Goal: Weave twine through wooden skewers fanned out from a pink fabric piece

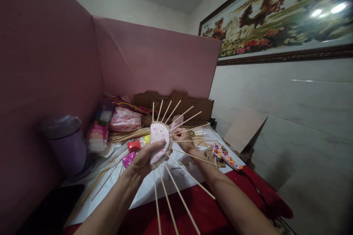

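Note:
My left hand point(146, 158) grips a half-round padded piece point(160, 132) covered in white cloth with pink dots, thumb across its face. Several thin wooden sticks point(176, 183) fan out from its curved, cord-like edge, upward, to the right and downward. My right hand point(183, 140) is at the curved edge among the sticks on the right side, fingers closed together. What those fingers pinch, if anything, is too small to make out. A small piece of pink dotted cloth point(176, 121) shows just behind the right hand.
Loose sticks point(129, 136) lie behind and left on the white-covered table. Red point(134, 145) and magenta packets point(128, 159) sit by my left hand. A flower-patterned glue gun point(227, 157) lies at right. A purple bin point(66, 143) stands left; cardboard point(176, 99) leans behind.

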`<state>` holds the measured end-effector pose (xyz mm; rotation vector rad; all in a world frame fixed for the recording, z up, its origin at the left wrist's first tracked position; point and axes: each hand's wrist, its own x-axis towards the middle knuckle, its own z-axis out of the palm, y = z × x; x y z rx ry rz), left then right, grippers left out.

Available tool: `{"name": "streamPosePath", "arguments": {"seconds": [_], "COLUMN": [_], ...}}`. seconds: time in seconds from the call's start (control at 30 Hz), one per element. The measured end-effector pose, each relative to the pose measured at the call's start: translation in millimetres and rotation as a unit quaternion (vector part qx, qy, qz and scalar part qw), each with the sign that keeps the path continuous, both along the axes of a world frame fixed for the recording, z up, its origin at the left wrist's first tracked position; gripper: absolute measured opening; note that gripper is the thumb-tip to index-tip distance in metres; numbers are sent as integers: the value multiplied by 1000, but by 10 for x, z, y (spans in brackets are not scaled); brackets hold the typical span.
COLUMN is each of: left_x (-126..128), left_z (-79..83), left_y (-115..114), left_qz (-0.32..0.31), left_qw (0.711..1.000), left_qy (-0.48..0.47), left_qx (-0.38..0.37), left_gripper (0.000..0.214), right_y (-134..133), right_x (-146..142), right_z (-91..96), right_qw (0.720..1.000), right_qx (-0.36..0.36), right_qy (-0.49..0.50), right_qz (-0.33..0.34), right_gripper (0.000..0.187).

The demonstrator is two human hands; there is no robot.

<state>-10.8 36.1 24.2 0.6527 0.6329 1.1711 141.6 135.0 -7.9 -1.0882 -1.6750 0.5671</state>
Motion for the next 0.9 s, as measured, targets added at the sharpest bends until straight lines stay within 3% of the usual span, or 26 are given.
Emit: {"name": "streamPosePath", "arguments": {"seconds": [0.17, 0.4, 0.53, 0.67, 0.8, 0.9], "left_x": [-7, -53, -93, -87, -65, -58], "left_z": [3, 1, -10, 9, 23, 18], "left_y": [-7, 61, 109, 108, 107, 108], "left_qz": [4, 28, 38, 56, 45, 44], "left_qw": [998, 991, 988, 986, 987, 987], "left_qy": [-53, -127, -149, -150, -148, -151], "left_qx": [-44, -26, -31, -39, -45, -41], "left_gripper": [13, 18, 19, 21, 23, 21], "right_y": [-14, -165, -288, -476, -613, -627], "right_x": [-142, -166, -117, -136, -217, -254], "right_z": [-117, -241, -179, -62, -2, -7], "right_qw": [1000, 999, 993, 977, 972, 979], "right_qx": [-13, 7, 107, 205, 229, 202], "right_qy": [25, 42, 26, 11, 8, 16], "right_qz": [-1, 17, 33, 55, 40, 30], "right_gripper": [27, 26, 13, 23, 21, 13]}}
